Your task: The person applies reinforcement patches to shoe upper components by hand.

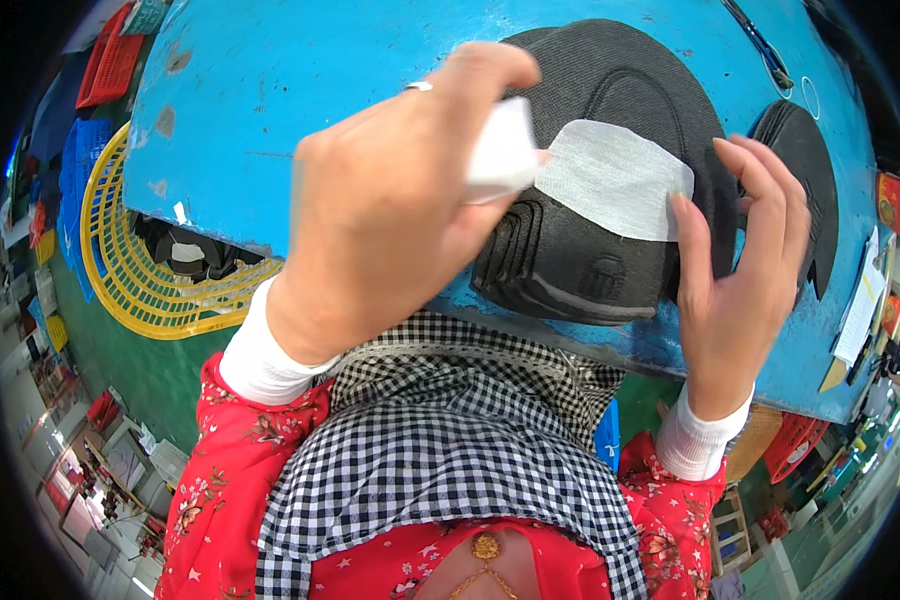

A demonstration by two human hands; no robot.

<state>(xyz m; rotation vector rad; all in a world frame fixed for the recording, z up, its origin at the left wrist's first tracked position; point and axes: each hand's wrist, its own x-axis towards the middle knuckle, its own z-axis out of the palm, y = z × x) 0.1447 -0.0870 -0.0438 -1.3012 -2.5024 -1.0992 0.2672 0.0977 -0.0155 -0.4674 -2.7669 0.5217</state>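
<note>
Checked black-and-white cloth (440,440) over red floral sleeves is seen closest, low in the frame; above it, the left hand (390,200) is closed on a small white block (500,150), pressed against a white mesh patch (615,178); the patch is laid on a black shoe upper (570,265) at the near edge of a blue table (270,90); the right hand (740,260) is held open, fingertips on the patch's right edge; the upper's right side is hidden behind it; a yellow basket (130,290) is partly covered by the table.

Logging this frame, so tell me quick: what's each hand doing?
Left hand: closed on a white block.
Right hand: open, fingertips on the white mesh patch.
</note>
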